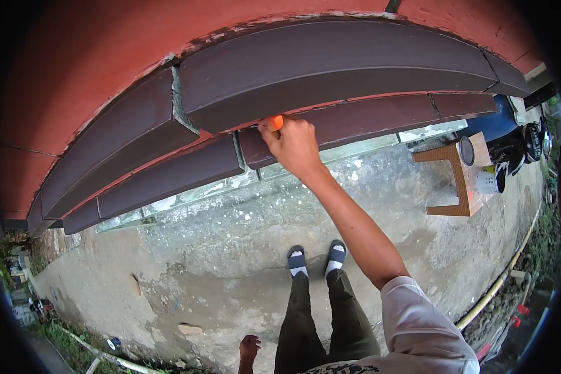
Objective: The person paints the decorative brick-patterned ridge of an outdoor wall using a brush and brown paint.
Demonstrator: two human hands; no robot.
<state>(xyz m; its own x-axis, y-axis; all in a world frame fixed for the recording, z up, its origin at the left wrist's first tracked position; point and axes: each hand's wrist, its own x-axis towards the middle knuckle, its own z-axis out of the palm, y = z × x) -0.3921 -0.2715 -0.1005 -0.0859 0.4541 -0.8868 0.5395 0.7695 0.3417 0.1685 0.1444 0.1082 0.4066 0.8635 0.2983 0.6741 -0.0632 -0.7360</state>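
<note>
My right hand [291, 144] reaches up to the wall ledges, its fingers closed around a tool with an orange handle [274, 123]. The tool's working end is hidden, so its exact kind does not show. It is at the red gap between the upper dark brown ledge [336, 59] and the lower brown ledge [368, 118]. Low in the view, my left hand [249, 347] hangs beside my leg, away from the ledges. Its fingers are loosely bent and apart, with nothing visible in them.
A red-orange wall [106, 68] rises above the ledges. At right, a brown woven-pattern stool [461, 181] lies on the stained concrete floor [230, 249], near a white bucket [489, 181] and a blue container [489, 124]. A bamboo pole [495, 283] runs along the right edge.
</note>
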